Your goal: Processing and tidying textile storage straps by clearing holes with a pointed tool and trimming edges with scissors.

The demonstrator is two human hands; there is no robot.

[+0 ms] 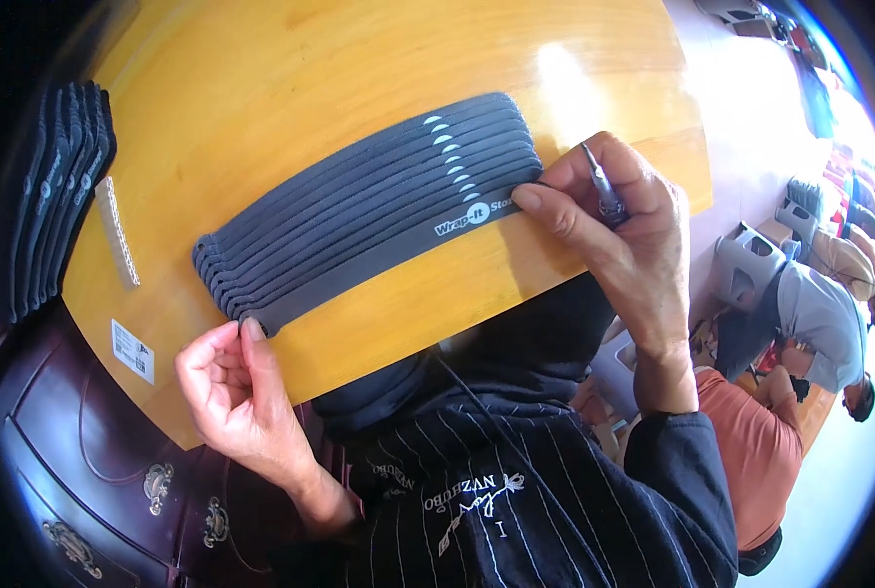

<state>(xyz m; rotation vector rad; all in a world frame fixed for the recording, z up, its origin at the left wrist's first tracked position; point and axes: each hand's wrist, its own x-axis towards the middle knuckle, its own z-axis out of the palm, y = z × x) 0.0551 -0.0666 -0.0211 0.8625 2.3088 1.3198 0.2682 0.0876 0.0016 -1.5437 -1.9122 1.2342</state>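
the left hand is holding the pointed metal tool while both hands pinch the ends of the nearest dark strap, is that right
Not quite: the head view shows the pointed metal tool in the right hand, not the left hand. The rest holds: both hands pinch the ends of the nearest dark strap.

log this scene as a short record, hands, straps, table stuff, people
left hand: thumb and finger at the left end of the front strap
right hand: thumb at the front strap's right end; also holds a pointed tool, tip up
straps: dark grey, overlapping in a slanted row, pale marks toward the right
table: yellow wood
far left: strap pile, cardboard strip, white label
people: several at right, one in an orange top
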